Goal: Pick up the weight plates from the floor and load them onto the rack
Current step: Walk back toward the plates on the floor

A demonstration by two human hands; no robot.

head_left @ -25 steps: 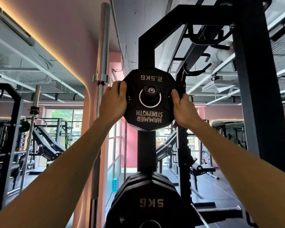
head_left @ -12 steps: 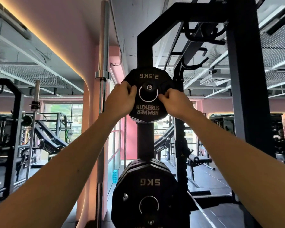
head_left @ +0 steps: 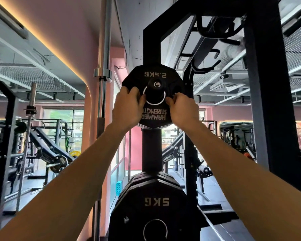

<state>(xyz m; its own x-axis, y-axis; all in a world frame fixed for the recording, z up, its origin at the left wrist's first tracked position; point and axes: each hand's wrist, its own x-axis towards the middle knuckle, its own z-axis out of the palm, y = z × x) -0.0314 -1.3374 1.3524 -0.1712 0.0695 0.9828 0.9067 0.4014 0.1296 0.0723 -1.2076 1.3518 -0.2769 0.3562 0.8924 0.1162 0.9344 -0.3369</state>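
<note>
2.5 kg plate (head_left: 155, 75) seated on upper peg (head_left: 156, 84) of black rack (head_left: 150, 146), print upside down. Left hand (head_left: 127, 108) flat against plate's left face, fingers spread, tips at hub ring; not clamped. Right hand (head_left: 182, 110) on plate's right face, fingers curled loosely near ring; grip on plate cannot be confirmed. Stack of 5 kg plates (head_left: 155, 202) on lower peg, directly beneath. Chrome barbell (head_left: 102, 75) upright left of rack.
</note>
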